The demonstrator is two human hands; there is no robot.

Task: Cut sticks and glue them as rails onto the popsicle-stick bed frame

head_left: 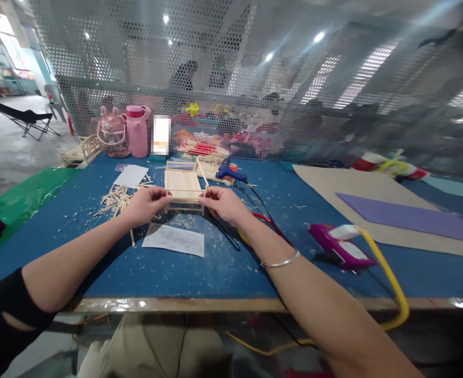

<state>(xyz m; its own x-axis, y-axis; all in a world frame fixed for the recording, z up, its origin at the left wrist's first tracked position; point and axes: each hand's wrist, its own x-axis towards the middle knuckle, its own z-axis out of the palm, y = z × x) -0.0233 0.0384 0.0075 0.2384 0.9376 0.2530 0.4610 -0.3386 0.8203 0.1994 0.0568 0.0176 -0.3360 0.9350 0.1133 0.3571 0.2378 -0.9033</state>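
The left hand point(146, 203) and the right hand point(225, 203) both pinch the near side of a small model made of pale wooden sticks point(183, 181), thumbs and fingers closed on its two near corners. The model sits between the hands, its slatted surface facing up and a raised rail standing at the far end; whether its legs touch the blue bench point(109, 273) cannot be told. Just to the left of the left hand lies a loose heap of sticks point(117, 197), with crumbs scattered around it and a white sheet point(131, 176) behind. Nearer the body than the hands, a pale rectangular paper point(174, 240) lies flat, and a dark, slim tool point(229, 236) slants below the right hand. Just beyond the right hand rests a blue glue gun point(231, 172); past the model is a stack of red-marked sticks point(203, 149). Farther beyond the left hand stand a pink bottle point(138, 134) and an eared pink jar point(113, 137). Well to the right of the right hand are a magenta device point(341, 248) and, farther off, a purple sheet point(404, 216) on a beige one point(318, 181).
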